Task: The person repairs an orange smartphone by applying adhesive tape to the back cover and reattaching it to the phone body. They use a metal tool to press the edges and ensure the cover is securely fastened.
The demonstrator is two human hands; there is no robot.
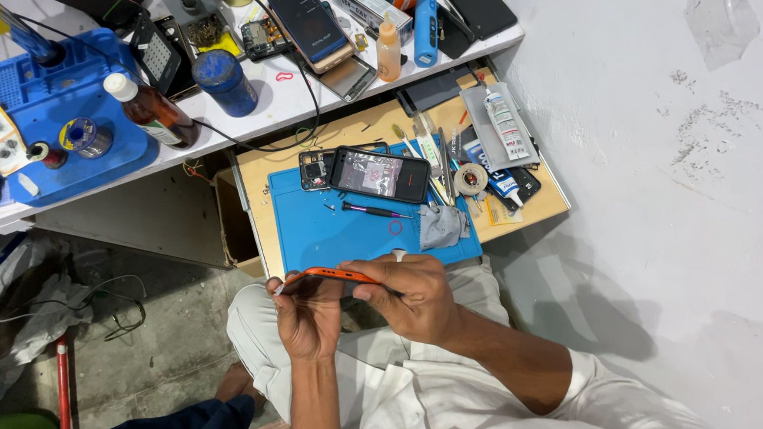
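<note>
The thin orange phone frame [330, 274] lies edge-on between left hand [309, 313] and right hand [412, 296], both grips clamped on it.

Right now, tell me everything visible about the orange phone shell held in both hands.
The orange phone shell shows edge-on as a thin, glossy strip that looks like plastic or painted metal, lying nearly level above the person's lap, just in front of the blue work mat. The left hand grips its left end from below; the right hand pinches its right end. Its faces are hidden at this angle.
</note>
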